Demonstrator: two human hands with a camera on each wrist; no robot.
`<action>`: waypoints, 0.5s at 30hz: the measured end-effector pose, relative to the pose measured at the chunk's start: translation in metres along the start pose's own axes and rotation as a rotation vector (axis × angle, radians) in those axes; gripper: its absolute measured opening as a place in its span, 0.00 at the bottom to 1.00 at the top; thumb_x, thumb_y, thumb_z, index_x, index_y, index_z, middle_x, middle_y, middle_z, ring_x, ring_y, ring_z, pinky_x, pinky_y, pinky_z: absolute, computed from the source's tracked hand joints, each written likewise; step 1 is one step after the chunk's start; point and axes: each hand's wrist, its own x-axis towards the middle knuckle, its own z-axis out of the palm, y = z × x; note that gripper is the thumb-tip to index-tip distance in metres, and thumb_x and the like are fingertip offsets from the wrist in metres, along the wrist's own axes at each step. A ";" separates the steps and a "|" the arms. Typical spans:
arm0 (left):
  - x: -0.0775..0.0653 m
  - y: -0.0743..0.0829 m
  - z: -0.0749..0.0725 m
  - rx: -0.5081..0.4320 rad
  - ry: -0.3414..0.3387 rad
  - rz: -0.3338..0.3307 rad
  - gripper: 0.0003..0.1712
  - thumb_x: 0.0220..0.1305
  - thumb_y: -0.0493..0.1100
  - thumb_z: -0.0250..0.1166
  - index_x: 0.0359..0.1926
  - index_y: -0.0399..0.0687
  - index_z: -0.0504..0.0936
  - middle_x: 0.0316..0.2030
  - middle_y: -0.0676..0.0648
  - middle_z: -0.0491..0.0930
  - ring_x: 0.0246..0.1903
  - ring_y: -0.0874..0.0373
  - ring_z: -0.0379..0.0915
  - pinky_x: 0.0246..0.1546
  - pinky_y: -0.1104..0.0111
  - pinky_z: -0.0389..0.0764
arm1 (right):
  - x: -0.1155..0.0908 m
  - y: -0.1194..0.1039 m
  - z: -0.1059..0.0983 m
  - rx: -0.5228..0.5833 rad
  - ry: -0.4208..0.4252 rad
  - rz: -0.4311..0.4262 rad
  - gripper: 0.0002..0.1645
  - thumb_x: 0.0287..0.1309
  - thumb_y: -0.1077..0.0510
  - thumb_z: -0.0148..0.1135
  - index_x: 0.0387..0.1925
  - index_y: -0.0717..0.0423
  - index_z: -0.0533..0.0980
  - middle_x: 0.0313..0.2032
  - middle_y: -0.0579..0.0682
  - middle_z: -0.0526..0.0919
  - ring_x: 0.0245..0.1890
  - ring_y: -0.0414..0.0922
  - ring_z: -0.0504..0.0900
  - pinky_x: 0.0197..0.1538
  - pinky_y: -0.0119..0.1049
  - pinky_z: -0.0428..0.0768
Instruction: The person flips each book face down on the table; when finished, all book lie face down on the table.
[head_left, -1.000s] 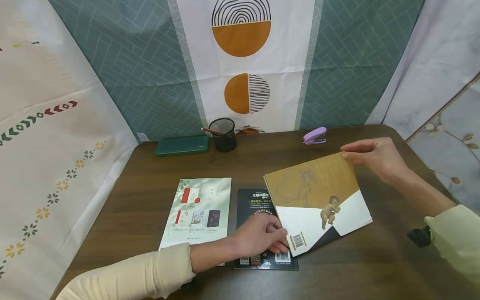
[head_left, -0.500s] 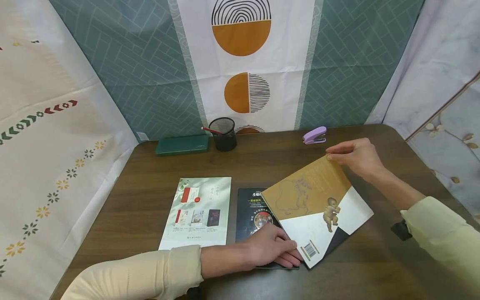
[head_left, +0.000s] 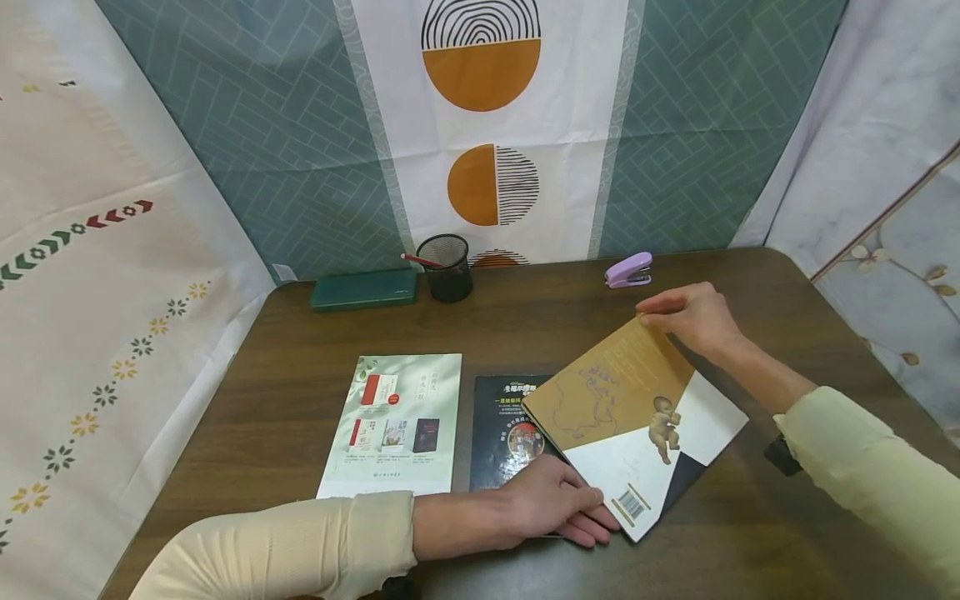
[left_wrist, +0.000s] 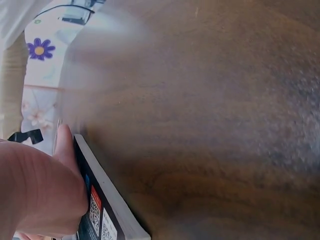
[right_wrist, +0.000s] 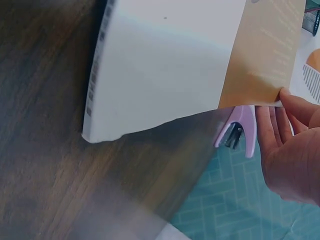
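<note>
A book with a tan and white back cover (head_left: 600,392), printed with a baby figure and a barcode, is held tilted above the table. My right hand (head_left: 693,317) pinches its top corner between thumb and fingers, also clear in the right wrist view. At its lower left edge my left hand (head_left: 551,504) holds it, thumb at the cover's edge and fingertips partly under it. Beneath lies a dark book (head_left: 498,425), partly covered by the tan book and the left hand. In the left wrist view, the left hand is just above the dark book (left_wrist: 102,200).
A pale green book (head_left: 397,442) lies to the left on the brown table (head_left: 277,417). Along the back stand a green case (head_left: 363,290), a black mesh pen cup (head_left: 450,279) with a red pencil, and a purple stapler (head_left: 628,271). Patterned cloth hangs behind.
The tan and white book has turned counterclockwise, its top corner coming left and its barcode corner moving right and nearer. My right hand has moved left, my left hand right and nearer.
</note>
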 end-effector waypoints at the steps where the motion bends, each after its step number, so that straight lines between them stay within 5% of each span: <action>1: 0.000 0.000 0.000 0.002 -0.004 -0.003 0.11 0.75 0.32 0.58 0.41 0.29 0.85 0.38 0.34 0.90 0.40 0.41 0.90 0.38 0.63 0.90 | 0.001 0.000 0.001 -0.004 -0.007 0.002 0.19 0.69 0.61 0.71 0.57 0.66 0.85 0.55 0.66 0.87 0.51 0.60 0.86 0.39 0.20 0.78; 7: -0.001 0.003 -0.001 0.024 -0.035 -0.015 0.12 0.77 0.34 0.59 0.43 0.30 0.87 0.36 0.37 0.91 0.39 0.44 0.91 0.36 0.64 0.90 | 0.004 0.001 0.009 -0.028 -0.028 0.002 0.18 0.70 0.62 0.70 0.58 0.66 0.84 0.54 0.65 0.87 0.54 0.61 0.85 0.41 0.21 0.77; 15: 0.000 0.004 -0.002 0.032 -0.054 -0.037 0.13 0.77 0.36 0.61 0.39 0.30 0.88 0.34 0.37 0.90 0.38 0.43 0.91 0.34 0.64 0.90 | 0.006 0.004 0.017 -0.032 -0.032 -0.020 0.18 0.70 0.63 0.70 0.58 0.68 0.84 0.53 0.66 0.87 0.56 0.63 0.85 0.55 0.40 0.84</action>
